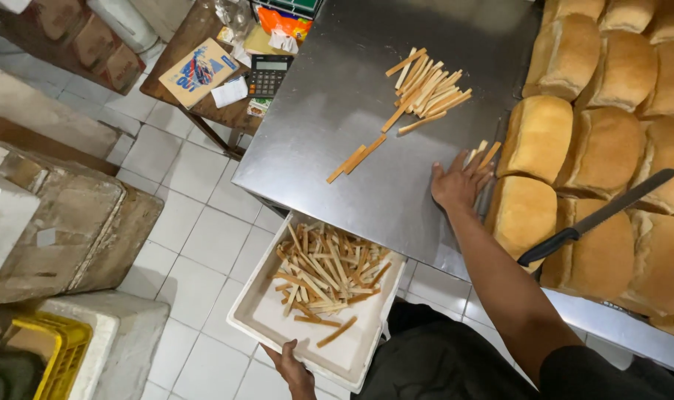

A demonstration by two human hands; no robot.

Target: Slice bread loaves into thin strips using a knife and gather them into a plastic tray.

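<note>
My left hand [292,370] grips the near rim of a white rectangular tray [267,315] held below the edge of the steel table [337,104]. The tray holds a heap of thin bread-crust strips [326,270]. My right hand [459,181] rests on the table with its fingers on a few crust strips [481,154] beside the loaves. A pile of crust strips [426,89] lies farther back on the table, and two loose strips [355,159] lie nearer the middle.
Several bread loaves [596,111] fill the table's right side, with a long black-handled knife [596,215] lying across them. A wooden side table [204,81] carries a calculator [269,74] and papers. Boxes and a yellow crate [59,355] stand on the tiled floor at left.
</note>
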